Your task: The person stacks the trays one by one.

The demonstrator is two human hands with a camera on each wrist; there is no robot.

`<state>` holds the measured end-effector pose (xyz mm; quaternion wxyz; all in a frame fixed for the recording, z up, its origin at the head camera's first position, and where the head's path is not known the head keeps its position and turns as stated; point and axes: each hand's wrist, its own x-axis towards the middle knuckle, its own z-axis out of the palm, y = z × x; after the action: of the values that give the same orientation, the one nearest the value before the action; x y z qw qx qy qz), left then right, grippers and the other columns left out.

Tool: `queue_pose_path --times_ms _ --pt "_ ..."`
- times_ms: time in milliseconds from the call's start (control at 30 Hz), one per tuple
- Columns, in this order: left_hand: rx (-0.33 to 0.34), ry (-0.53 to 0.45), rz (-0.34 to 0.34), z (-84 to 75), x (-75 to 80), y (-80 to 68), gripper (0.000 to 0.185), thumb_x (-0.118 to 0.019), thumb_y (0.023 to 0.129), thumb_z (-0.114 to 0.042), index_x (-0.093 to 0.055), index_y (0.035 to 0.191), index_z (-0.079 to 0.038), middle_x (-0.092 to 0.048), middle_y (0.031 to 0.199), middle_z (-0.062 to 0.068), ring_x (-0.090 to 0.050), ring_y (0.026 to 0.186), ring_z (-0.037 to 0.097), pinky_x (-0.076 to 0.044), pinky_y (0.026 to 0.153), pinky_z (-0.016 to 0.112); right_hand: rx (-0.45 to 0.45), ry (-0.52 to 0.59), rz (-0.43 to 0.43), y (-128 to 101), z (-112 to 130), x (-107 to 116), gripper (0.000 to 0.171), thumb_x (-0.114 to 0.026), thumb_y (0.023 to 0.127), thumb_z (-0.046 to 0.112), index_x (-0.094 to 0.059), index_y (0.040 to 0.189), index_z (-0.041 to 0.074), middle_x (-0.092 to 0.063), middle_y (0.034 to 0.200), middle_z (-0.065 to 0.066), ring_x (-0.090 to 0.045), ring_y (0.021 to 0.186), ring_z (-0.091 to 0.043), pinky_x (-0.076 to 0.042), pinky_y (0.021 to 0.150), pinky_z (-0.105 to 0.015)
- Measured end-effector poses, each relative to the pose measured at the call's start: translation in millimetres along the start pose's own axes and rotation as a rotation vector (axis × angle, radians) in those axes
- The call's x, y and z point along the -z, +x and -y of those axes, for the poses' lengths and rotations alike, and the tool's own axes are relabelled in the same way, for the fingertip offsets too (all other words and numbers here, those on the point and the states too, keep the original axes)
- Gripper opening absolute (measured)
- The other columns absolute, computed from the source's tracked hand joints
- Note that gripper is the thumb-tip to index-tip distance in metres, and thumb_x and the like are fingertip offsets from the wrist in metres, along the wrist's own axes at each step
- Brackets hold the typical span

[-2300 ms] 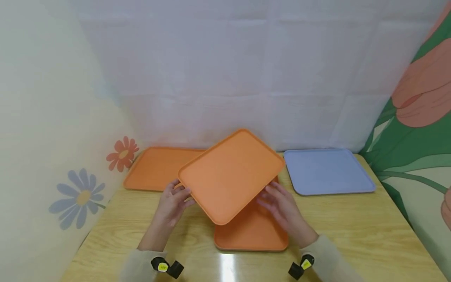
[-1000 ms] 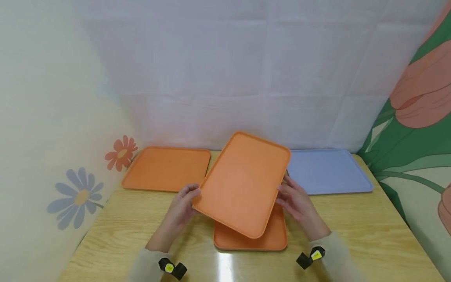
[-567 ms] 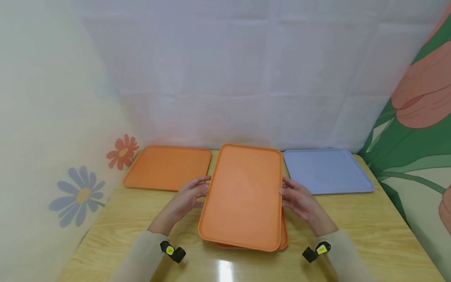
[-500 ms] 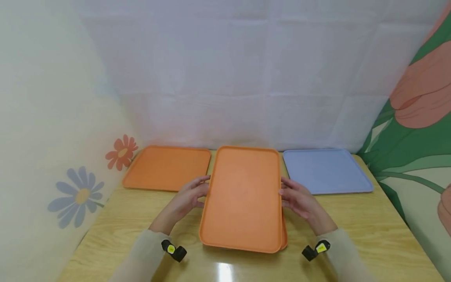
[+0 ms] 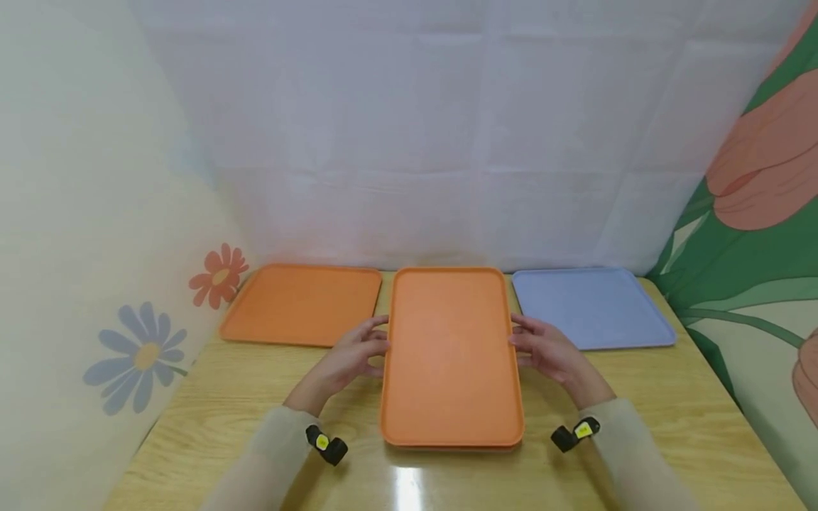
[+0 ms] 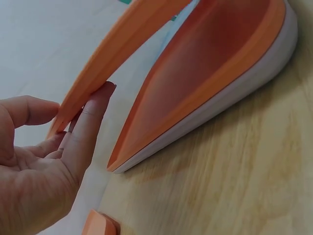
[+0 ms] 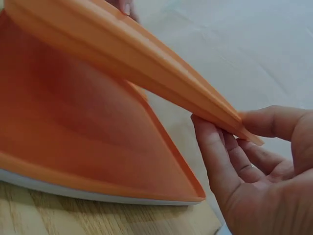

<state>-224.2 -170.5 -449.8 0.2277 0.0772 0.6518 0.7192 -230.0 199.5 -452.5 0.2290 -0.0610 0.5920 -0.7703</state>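
An upright-lying orange tray (image 5: 452, 355) is held at the middle of the table, its long sides running away from me. My left hand (image 5: 351, 358) pinches its left edge, thumb above and fingers below. On the opposite edge, my right hand (image 5: 551, 353) does the same. Both wrist views show a gap between this tray and a second orange tray (image 6: 210, 63) under it. That lower tray has a pale layer (image 7: 102, 197) beneath its orange rim and rests on the table. From the head view only a sliver of it shows at the near edge.
Another orange tray (image 5: 307, 305) lies at the back left of the wooden table (image 5: 664, 433). A blue tray (image 5: 594, 309) lies at the back right. White cloth (image 5: 409, 135) hangs behind, and painted flowers cover the side walls.
The held orange tray has turned from a diagonal slant to straight and come down, lining up over the lower tray. Both hands have moved with it along its sides.
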Motion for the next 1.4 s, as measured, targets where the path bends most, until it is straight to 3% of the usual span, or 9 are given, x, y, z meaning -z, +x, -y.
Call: queue_pose_path --times_ms 367,633,867,1100,1400 --pt "0.013 0.040 -0.039 11.3 -0.5 12.7 0.061 -0.054 0.091 -0.005 -0.025 0.144 -0.012 -0.048 0.117 0.016 -0.056 0.096 0.022 -0.054 0.062 0.041 -0.017 -0.102 -0.060 5.1 -5.7 5.9 0.067 -0.049 0.090 -0.001 -0.014 0.147 -0.003 -0.053 0.101 -0.003 -0.061 0.085 -0.012 -0.055 0.074 -0.036" --pt "0.038 0.098 -0.087 16.4 -2.2 17.7 0.059 -0.053 0.091 -0.005 -0.028 0.144 -0.014 -0.049 0.120 0.018 -0.056 0.095 0.021 -0.054 0.058 0.038 0.051 -0.116 -0.007 4.8 -13.7 8.6 0.074 -0.062 0.085 0.009 -0.021 0.145 -0.004 -0.053 0.098 -0.002 -0.059 0.084 -0.010 -0.055 0.072 -0.034" --pt "0.048 0.126 -0.084 20.3 -2.0 20.2 0.060 -0.052 0.091 -0.004 -0.025 0.145 -0.010 -0.048 0.122 0.021 -0.056 0.093 0.021 -0.054 0.056 0.035 -0.041 -0.166 -0.121 10.3 -18.0 7.7 0.065 -0.052 0.088 -0.001 -0.021 0.145 -0.004 -0.053 0.098 -0.003 -0.059 0.083 -0.010 -0.055 0.072 -0.035" --pt "0.058 0.134 -0.092 20.5 -3.9 22.6 0.060 -0.052 0.091 -0.005 -0.026 0.145 -0.011 -0.045 0.125 0.023 -0.055 0.096 0.024 -0.055 0.059 0.039 -0.067 -0.183 -0.145 9.0 -16.7 5.6 0.063 -0.050 0.090 -0.002 -0.022 0.146 -0.001 -0.053 0.099 -0.004 -0.059 0.083 -0.011 -0.054 0.071 -0.034" --pt "0.079 0.292 -0.144 16.1 -10.5 25.7 0.061 -0.053 0.088 -0.001 -0.030 0.144 -0.005 -0.046 0.116 0.020 -0.055 0.093 0.025 -0.056 0.061 0.042 -0.077 -0.314 -0.160 8.6 -17.6 2.0 0.063 -0.053 0.087 0.000 -0.026 0.144 -0.004 -0.051 0.107 -0.012 -0.058 0.086 -0.014 -0.054 0.075 -0.037"
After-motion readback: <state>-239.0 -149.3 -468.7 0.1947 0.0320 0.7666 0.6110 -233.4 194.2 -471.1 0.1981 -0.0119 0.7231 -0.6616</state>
